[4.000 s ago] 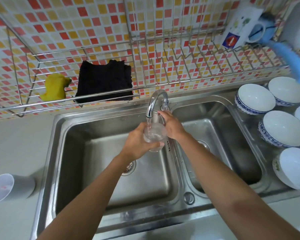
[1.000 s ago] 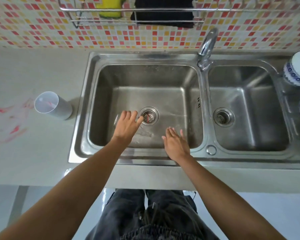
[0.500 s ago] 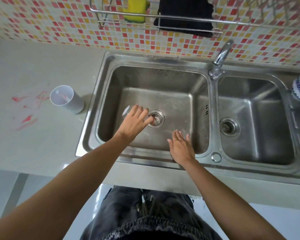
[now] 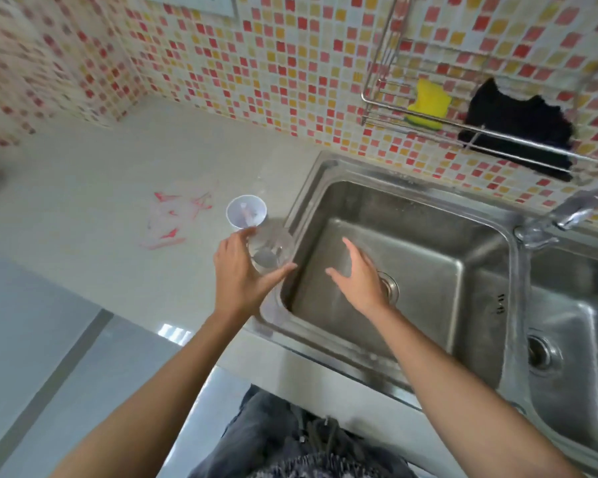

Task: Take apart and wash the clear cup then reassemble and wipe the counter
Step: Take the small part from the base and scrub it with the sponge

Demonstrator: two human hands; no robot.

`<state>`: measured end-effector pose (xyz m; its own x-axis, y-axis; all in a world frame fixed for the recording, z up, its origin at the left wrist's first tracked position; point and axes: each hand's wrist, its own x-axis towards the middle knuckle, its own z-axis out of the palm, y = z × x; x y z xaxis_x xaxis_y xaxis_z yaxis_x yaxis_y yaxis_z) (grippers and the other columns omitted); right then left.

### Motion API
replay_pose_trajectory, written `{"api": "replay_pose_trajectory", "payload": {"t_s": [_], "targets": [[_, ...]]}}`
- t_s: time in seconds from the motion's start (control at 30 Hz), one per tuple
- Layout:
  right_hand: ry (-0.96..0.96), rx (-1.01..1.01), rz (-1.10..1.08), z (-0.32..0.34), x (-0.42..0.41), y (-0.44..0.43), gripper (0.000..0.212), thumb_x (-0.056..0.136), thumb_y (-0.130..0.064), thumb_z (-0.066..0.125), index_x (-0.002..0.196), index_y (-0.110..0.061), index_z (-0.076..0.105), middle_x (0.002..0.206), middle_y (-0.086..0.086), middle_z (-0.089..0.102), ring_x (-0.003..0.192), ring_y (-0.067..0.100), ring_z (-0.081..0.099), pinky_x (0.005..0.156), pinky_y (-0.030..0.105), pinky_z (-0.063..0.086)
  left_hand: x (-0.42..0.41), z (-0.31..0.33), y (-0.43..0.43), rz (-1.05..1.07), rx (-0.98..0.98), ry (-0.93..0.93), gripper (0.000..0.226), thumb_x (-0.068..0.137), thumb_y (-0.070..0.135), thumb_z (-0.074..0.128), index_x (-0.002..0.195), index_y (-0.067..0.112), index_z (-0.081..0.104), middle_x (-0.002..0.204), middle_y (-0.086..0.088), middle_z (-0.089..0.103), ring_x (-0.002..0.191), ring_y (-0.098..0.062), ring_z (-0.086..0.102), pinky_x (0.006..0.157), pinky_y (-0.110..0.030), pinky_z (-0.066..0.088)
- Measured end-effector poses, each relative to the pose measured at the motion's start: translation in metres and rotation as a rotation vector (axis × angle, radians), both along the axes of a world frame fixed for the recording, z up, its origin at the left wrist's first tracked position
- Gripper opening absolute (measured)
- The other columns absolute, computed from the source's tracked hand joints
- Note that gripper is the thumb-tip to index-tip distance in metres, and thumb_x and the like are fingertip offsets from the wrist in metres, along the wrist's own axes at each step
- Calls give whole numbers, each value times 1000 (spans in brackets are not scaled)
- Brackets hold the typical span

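My left hand (image 4: 237, 270) has its grip wrapped around the clear, round plastic cup piece (image 4: 271, 250), thumb on the near side and fingers round the far side, holding it over the pale stone table (image 4: 83, 208) right at the left rim of the steel double sink (image 4: 411, 215). My right hand (image 4: 358, 276) hovers empty over the left basin, fingers spread, holding nothing. Just beyond the clear piece stands the white, translucent plastic cup body (image 4: 246, 211), upright on the table with its mouth open, close to the piece I hold; I cannot tell whether they touch.

I judge the washing of the clear piece done, since the tap (image 4: 567, 213) shows no water running. What I see left is reassembly: the two parts are apart. After that comes the wiping. The red smears (image 4: 173, 215) on the table to the left of the white cup are unwiped, and the yellow sponge (image 4: 428, 104) and black cloth (image 4: 518, 132) hang in the wire wall rack (image 4: 373, 98), untouched.
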<state>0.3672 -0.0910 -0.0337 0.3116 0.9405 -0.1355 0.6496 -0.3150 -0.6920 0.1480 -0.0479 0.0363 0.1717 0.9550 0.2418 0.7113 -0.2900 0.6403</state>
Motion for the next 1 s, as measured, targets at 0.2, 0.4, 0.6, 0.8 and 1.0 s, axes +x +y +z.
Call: {"api": "replay_pose_trajectory", "payload": {"t_s": [0.2, 0.4, 0.6, 0.8, 1.0], "targets": [[103, 67, 141, 34, -67, 89, 88, 80, -35, 76, 150, -15, 26, 153, 8, 33, 140, 22, 31, 112, 30, 24, -78, -15, 26, 150, -112, -116, 82, 62, 53, 84, 125, 16, 45, 117, 2, 53, 109, -16, 46, 90, -29, 43], [150, -3, 181, 36, -110, 130, 105, 71, -36, 83, 152, -18, 19, 152, 6, 33, 138, 21, 31, 101, 20, 23, -118, -44, 59, 96, -251, -100, 84, 64, 47, 84, 129, 12, 44, 124, -1, 52, 111, -18, 47, 93, -24, 38], [148, -19, 186, 32, -122, 137, 89, 69, -43, 82, 142, -27, 33, 132, -3, 51, 120, 18, 49, 89, 24, 37, -133, -57, 77, -14, -320, -95, 86, 64, 47, 85, 131, 12, 43, 127, 0, 52, 115, -17, 47, 94, -22, 38], [138, -7, 182, 36, -126, 138, 70, 70, -40, 81, 126, -26, 43, 113, -9, 55, 100, 16, 53, 75, 27, 39, -141, -60, 85, -88, -359, -105, 100, 65, 54, 81, 141, 11, 34, 140, -1, 44, 127, -19, 42, 108, -39, 38], [116, -19, 150, 34, -131, 137, 71, 68, -42, 81, 125, -27, 42, 112, -8, 58, 99, 16, 57, 81, 31, 48, -121, -30, 118, -202, -60, -39, 49, 93, 35, 56, 138, 16, 50, 135, -2, 55, 125, -21, 41, 108, -35, 34]]}}
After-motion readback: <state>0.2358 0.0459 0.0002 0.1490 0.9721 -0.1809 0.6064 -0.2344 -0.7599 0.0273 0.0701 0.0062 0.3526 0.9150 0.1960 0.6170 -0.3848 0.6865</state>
